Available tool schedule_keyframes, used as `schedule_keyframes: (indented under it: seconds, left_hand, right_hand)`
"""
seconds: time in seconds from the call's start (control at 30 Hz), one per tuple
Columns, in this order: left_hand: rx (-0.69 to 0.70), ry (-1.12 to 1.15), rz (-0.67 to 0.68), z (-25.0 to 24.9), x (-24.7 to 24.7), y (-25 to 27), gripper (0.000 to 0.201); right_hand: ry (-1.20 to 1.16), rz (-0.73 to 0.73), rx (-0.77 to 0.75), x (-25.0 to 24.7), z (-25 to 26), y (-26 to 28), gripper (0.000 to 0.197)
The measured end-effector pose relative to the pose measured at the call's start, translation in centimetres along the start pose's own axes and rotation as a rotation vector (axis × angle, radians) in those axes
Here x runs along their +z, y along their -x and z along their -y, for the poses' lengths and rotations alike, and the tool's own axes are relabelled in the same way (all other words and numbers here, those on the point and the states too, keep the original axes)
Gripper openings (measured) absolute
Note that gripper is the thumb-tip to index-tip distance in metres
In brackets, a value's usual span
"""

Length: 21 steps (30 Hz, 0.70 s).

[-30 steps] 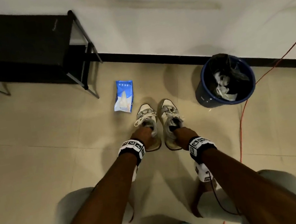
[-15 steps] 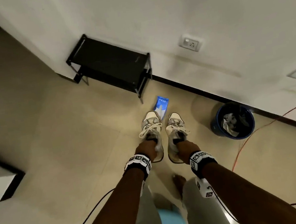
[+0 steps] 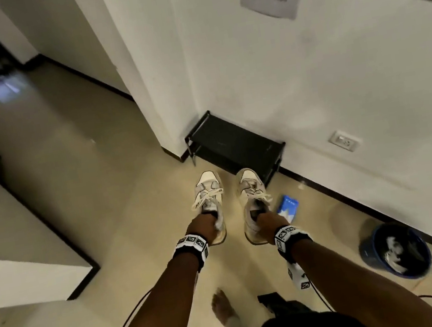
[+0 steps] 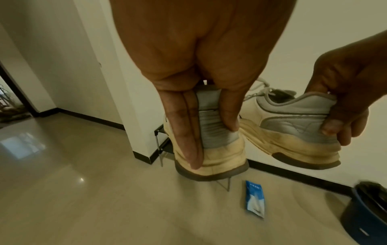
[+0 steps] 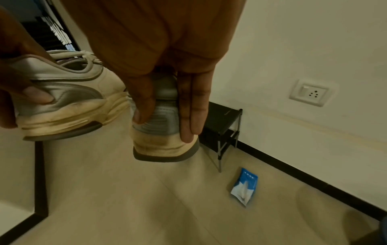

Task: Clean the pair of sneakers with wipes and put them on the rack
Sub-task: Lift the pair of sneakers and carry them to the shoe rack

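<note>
— What is the person holding?

— A sneaker in each hand, both off the floor. The left hand (image 3: pixel 201 226) has the left sneaker (image 3: pixel 207 193) by the heel: the thumb (image 4: pixel 229 114) presses one side of the grey heel panel and two fingers (image 4: pixel 188 132) lie straight down the other side, so the heel is pinched between them. The right hand (image 3: pixel 267 218) grips the right sneaker (image 3: pixel 251 194) the same way, thumb (image 5: pixel 142 106) on one side of the heel and fingers (image 5: pixel 191 114) down the other.

— Which way do the shoes point?

— Toes away from the person, towards the rack (image 3: pixel 231 144), soles down. They hang side by side with a gap between them, not touching.

— And the rack?

— A low black one, standing against the white wall just past the toes. I see nothing on its top shelf.

— Where are the wipes?

— The blue and white wipes pack (image 3: pixel 288 208) lies flat on the tiled floor, near the rack's right end and just beside the right sneaker in the head view.

— Anything else down there?

— A blue bin (image 3: pixel 395 250) with a dark liner stands near the wall to the right, with crumpled pale stuff inside. A wall socket (image 3: pixel 344 140) sits above the skirting, and one bare foot (image 3: pixel 224 306) shows below the arms.
</note>
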State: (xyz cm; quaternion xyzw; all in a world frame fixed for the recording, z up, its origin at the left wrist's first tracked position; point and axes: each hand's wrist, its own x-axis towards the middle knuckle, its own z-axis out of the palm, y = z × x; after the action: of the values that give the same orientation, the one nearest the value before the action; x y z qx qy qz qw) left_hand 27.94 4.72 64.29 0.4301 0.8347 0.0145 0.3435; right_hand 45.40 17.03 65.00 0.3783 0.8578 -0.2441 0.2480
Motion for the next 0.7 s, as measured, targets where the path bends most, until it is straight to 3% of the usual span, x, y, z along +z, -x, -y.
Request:
schedule_keyframes:
  seconds: [0.3,0.53,0.7]
  left_hand:
    - [0.063,-0.036,-0.046,7.9,-11.0,-4.4,0.032]
    - [0.079,-0.126,0.017,10.2,-16.3,-14.2,0.031]
    - [0.133,-0.211,0.081,9.7,-18.5,-21.3,0.032]
  right_hand:
    - [-0.099,-0.04,0.07,-5.2,9.7,-7.0,0.036]
    - [-0.13,-0.111,0.1,-7.7,13.0,-15.8,0.027]
    - [-0.121,-0.063,0.135,-9.9,13.3,-21.6,0.023]
